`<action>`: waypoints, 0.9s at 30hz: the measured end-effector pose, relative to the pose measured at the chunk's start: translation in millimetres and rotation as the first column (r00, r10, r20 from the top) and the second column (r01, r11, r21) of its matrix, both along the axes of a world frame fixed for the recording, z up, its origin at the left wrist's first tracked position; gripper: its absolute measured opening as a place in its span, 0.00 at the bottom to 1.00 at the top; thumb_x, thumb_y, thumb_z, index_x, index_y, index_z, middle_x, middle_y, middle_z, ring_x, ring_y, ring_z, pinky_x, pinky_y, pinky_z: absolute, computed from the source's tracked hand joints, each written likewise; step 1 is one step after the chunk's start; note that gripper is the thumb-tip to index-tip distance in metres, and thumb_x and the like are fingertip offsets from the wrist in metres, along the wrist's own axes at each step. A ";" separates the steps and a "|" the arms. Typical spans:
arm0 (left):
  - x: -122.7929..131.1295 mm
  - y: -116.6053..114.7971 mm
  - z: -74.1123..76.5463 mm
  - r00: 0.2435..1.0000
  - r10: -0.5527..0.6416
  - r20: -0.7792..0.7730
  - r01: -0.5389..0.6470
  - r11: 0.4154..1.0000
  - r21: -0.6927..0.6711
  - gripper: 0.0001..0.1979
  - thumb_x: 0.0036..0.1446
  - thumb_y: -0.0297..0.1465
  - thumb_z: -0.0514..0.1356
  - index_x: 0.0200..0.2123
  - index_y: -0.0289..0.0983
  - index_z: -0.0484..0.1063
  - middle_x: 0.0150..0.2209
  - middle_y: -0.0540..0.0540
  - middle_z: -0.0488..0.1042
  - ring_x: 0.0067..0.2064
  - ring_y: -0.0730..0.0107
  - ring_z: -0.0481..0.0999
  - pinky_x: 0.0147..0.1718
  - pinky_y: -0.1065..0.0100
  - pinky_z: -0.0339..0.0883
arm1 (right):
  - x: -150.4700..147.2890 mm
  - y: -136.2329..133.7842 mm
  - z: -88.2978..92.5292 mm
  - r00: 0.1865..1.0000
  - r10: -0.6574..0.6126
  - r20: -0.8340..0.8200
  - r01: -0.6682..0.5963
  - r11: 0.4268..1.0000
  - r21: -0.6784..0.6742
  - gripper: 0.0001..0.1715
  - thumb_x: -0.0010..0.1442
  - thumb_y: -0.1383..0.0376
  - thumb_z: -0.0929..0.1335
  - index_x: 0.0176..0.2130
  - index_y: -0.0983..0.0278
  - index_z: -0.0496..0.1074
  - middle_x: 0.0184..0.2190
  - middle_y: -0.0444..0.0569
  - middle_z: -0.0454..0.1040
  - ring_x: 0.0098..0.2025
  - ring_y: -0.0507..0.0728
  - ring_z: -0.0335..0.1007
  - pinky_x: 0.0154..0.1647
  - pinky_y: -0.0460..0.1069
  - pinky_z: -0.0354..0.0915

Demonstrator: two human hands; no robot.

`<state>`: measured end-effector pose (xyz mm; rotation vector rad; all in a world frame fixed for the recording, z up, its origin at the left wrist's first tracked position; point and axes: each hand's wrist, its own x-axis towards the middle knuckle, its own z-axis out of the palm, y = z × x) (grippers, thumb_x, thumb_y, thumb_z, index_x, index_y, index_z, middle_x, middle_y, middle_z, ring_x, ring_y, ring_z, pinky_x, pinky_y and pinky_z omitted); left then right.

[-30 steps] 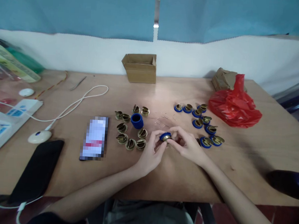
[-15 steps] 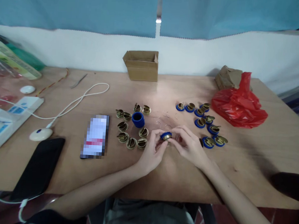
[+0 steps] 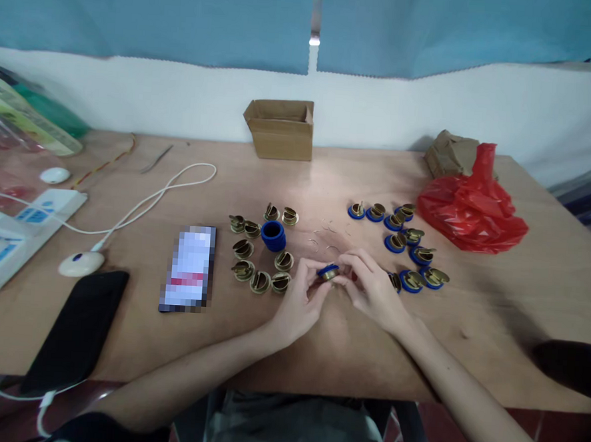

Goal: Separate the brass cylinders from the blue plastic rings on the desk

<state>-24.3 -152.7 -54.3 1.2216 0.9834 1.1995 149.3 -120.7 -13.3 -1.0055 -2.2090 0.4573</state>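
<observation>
Brass fitting with a blue ring (image 3: 328,274) sits between the two hands, just above the table (image 3: 472,355), and I watch it from the head camera. On my left hand (image 3: 298,304) the thumb and fingers are clamped on it. My right hand (image 3: 378,296) has its fingers bunched at the fitting's right edge; whether they grip it, I cannot tell.

I count nine bare brass fittings (image 3: 260,283) in a loose loop to the left, around one stack of blue rings (image 3: 273,238). To the right I count ten blue-ringed fittings (image 3: 412,281), one partly hidden by my right hand. Several thin wire bits (image 3: 332,249) lie beyond the hands, too fine to count.

Two phones lie at left, one lit (image 3: 187,268) and one dark (image 3: 76,331), near one power strip (image 3: 29,238). I see one open cardboard box (image 3: 283,140) at the back and one red bag (image 3: 471,215) at right, before a brown package (image 3: 447,153).

The tabletop is pale brown wood, against a white wall (image 3: 183,97) under blue cloth (image 3: 152,15); reddish floor (image 3: 558,430) shows below.
</observation>
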 end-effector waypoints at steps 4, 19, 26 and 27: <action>0.4 -0.4 0.4 1.000 -0.007 0.011 0.007 1.000 -0.001 0.11 0.64 0.26 0.60 0.47 0.40 0.63 0.46 0.43 0.74 0.51 0.61 0.77 0.55 0.53 0.69 | 1.1 0.2 -0.7 1.000 0.017 0.021 -0.017 1.000 -0.012 0.15 0.67 0.72 0.67 0.52 0.62 0.65 0.44 0.53 0.70 0.38 0.57 0.73 0.36 0.50 0.73; 1.8 -1.0 2.0 1.000 0.000 0.012 0.000 1.000 -0.003 0.11 0.63 0.25 0.59 0.46 0.40 0.62 0.44 0.45 0.73 0.49 0.64 0.77 0.52 0.56 0.70 | 2.4 -2.1 2.8 0.998 -0.013 0.065 0.014 1.000 -0.014 0.10 0.69 0.67 0.66 0.50 0.61 0.64 0.42 0.52 0.69 0.36 0.57 0.73 0.35 0.51 0.73; 2.1 -0.3 3.6 0.999 -0.021 0.044 0.021 1.000 0.000 0.11 0.64 0.26 0.59 0.46 0.41 0.61 0.47 0.43 0.73 0.54 0.61 0.76 0.56 0.53 0.68 | 1.6 -0.4 -1.6 0.988 -0.012 0.152 0.011 1.000 0.005 0.07 0.70 0.68 0.63 0.48 0.62 0.61 0.41 0.53 0.68 0.35 0.59 0.71 0.33 0.53 0.72; 2.0 -0.2 3.7 0.999 -0.021 0.047 0.021 1.000 0.002 0.11 0.64 0.26 0.59 0.46 0.41 0.61 0.48 0.43 0.73 0.54 0.61 0.76 0.57 0.52 0.68 | 1.6 -0.6 -2.3 0.988 -0.008 0.152 0.009 1.000 -0.007 0.07 0.70 0.68 0.63 0.48 0.61 0.61 0.41 0.53 0.68 0.35 0.59 0.71 0.33 0.53 0.72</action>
